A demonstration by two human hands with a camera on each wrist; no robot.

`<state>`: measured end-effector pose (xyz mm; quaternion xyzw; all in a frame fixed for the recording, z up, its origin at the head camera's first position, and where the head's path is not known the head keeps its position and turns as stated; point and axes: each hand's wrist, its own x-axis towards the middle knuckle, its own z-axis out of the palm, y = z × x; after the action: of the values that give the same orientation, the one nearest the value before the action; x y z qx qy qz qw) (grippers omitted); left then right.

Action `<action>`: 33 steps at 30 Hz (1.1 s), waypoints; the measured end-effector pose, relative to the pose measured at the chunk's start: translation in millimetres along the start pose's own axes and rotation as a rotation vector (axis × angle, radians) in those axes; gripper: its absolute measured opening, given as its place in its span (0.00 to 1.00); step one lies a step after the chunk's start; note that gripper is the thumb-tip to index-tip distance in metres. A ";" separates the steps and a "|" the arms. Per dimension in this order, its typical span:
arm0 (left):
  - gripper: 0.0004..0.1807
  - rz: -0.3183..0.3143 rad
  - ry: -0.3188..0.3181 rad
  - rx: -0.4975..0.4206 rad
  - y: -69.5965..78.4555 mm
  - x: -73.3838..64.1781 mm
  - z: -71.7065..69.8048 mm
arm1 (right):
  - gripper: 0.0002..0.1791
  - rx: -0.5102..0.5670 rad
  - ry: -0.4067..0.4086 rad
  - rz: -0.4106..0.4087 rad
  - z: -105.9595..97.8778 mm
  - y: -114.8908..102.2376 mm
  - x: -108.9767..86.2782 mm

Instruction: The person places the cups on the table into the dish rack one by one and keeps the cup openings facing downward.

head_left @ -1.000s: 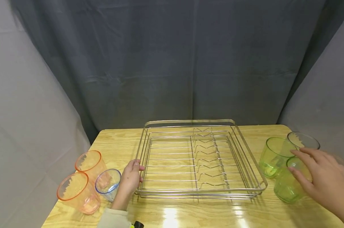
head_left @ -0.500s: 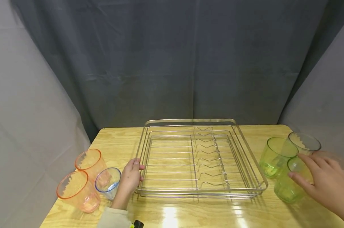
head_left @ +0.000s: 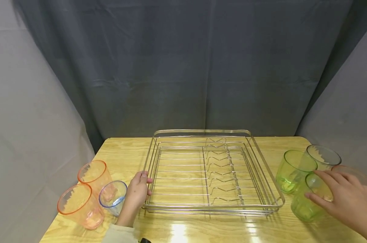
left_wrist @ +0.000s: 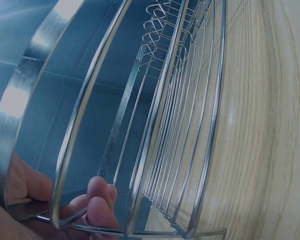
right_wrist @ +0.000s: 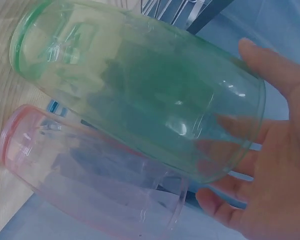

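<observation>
In the head view a metal wire dish rack (head_left: 201,206) lies across the middle of the table. My left hand (head_left: 136,193) grips its left side, and in the left wrist view the fingers (left_wrist: 101,212) curl round the wires. At the right, my right hand (head_left: 350,199) is at the mouth of the nearer green cup (head_left: 305,207), which stands upright on the table. In the right wrist view the thumb (right_wrist: 270,65) lies along one side of this green cup (right_wrist: 140,90), and the other fingers show through its wall. Whether they press on it is unclear.
Beside the held cup stand another green cup (head_left: 282,173), a grey-rimmed cup (head_left: 324,161) and a pinkish cup (right_wrist: 90,175). Two orange cups (head_left: 90,216) and a blue-rimmed cup (head_left: 113,199) stand left of the rack. Grey cloth (head_left: 171,84) hangs behind the table.
My right hand has lowered slightly round the nearer green cup, its fingers moving to the far side. The left hand keeps its hold on the rack. The head view has shifted a little.
</observation>
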<state>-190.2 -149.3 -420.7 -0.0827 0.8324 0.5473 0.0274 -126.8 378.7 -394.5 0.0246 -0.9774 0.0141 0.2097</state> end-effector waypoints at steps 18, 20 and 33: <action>0.25 0.002 0.008 -0.021 1.3 -1.1 1.1 | 0.50 0.111 0.032 -0.059 -9.7 -13.9 -1.9; 0.25 0.004 0.010 -0.024 1.0 -0.8 1.2 | 0.50 0.101 -0.005 -0.027 -11.0 -15.7 -1.7; 0.26 -0.002 0.010 -0.005 0.6 -2.4 -0.9 | 0.54 0.064 -0.220 0.013 -10.4 -17.5 -2.9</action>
<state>-188.0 -149.6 -419.5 -0.0863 0.8310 0.5490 0.0237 -119.0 361.8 -385.8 0.0263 -0.9937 0.0437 0.1002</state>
